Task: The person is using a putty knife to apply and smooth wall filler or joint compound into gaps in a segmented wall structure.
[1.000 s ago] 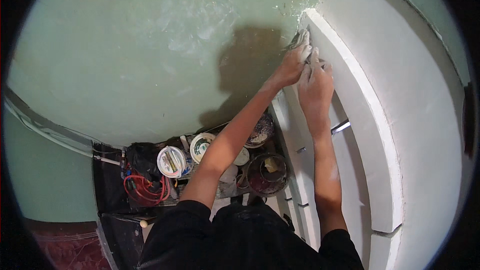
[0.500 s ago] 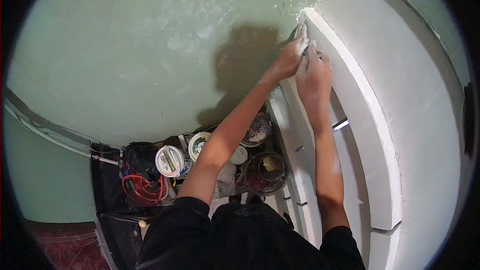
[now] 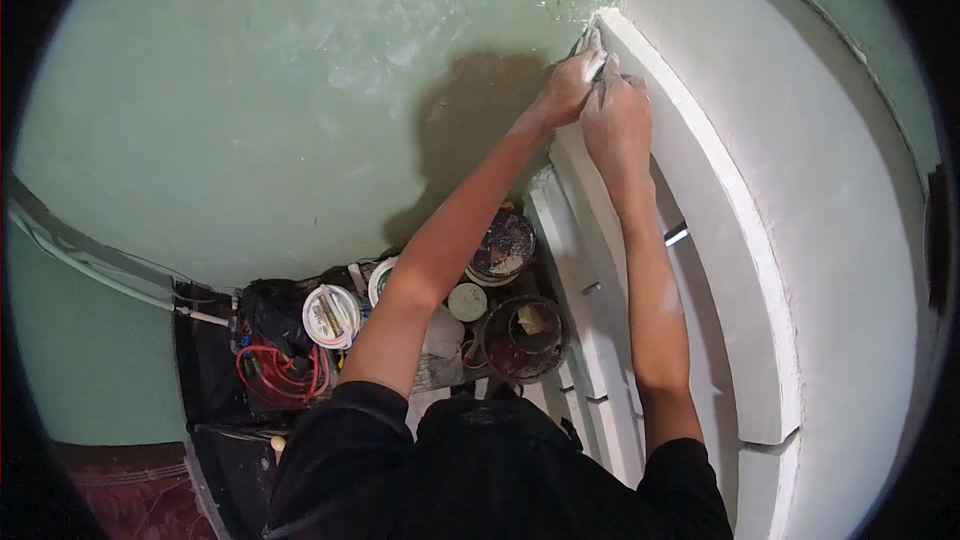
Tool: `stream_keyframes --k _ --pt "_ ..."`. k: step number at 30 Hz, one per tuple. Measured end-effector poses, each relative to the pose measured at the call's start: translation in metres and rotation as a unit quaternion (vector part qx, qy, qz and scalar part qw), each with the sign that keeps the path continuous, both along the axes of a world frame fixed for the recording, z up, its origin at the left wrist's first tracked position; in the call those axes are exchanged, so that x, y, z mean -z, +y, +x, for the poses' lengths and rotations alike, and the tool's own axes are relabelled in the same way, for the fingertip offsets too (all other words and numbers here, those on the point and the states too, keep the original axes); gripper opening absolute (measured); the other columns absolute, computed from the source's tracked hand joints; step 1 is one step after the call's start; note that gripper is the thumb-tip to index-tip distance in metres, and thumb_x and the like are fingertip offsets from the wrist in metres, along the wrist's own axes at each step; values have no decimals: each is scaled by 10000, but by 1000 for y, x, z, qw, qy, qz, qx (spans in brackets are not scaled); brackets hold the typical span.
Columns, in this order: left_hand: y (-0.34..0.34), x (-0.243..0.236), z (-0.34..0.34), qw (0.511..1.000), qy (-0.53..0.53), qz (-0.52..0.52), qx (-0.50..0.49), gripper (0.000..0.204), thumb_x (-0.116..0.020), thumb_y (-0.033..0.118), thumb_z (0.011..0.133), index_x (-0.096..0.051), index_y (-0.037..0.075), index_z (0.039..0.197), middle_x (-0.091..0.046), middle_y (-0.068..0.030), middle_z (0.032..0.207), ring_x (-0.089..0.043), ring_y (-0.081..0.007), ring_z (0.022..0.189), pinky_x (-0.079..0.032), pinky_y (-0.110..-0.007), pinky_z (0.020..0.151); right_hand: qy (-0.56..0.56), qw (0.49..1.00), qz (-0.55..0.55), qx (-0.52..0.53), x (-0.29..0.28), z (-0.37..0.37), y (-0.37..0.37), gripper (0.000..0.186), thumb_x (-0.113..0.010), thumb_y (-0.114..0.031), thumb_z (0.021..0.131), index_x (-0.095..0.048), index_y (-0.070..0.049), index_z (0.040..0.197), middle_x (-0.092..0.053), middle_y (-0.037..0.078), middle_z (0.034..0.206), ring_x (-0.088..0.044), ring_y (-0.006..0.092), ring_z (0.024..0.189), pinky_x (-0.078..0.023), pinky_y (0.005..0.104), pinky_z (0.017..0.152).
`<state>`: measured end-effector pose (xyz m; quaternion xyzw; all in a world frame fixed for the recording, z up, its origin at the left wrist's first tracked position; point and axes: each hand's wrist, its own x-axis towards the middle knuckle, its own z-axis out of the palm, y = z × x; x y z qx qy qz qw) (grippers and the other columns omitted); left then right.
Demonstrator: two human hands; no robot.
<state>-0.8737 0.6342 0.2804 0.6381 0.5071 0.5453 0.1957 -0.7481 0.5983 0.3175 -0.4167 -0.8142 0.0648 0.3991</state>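
Note:
My left hand [image 3: 573, 83] and my right hand [image 3: 617, 115] are close together, dusted white, at the upper end of a white curved ledge [image 3: 740, 210] where it meets the green wall [image 3: 250, 100]. My left fingers point upward along the ledge's inner face, pressed together around something hidden. My right hand sits just below and right of it, its fingers bent against the same spot; whatever is between them is too small to make out.
Below, a cluttered board holds lidded tubs [image 3: 330, 316], a dark pot [image 3: 523, 338], a stained bucket [image 3: 500, 245], red hose [image 3: 283, 375] and black plastic [image 3: 280, 312]. More white ledges [image 3: 565, 260] step down beside them. A pipe [image 3: 105, 270] runs along the left wall.
Both hands have shifted up and slightly left along the ledge toward its end. The whole view has also shifted a little, with the tubs and ledges appearing slightly farther left.

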Motion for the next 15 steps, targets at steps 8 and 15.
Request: stream_keyframes --k 8,15 --pt "-4 0 15 998 -56 17 29 561 -422 293 1055 -370 -118 1433 -419 -353 1454 -486 -389 1343 -381 -402 1108 4 1000 9 -9 -11 16 -23 356 -496 -99 918 -589 83 1210 -667 318 998 -579 493 990 -468 557 881" --pt "2 -9 -5 999 -4 13 38 505 -525 296 1001 -492 -104 1308 -562 -342 1291 -583 -391 1223 -459 -421 994 1 999 -34 -8 -19 0 -10 347 -467 -121 937 -601 72 1192 -655 323 1042 -585 509 977 -471 558 875"
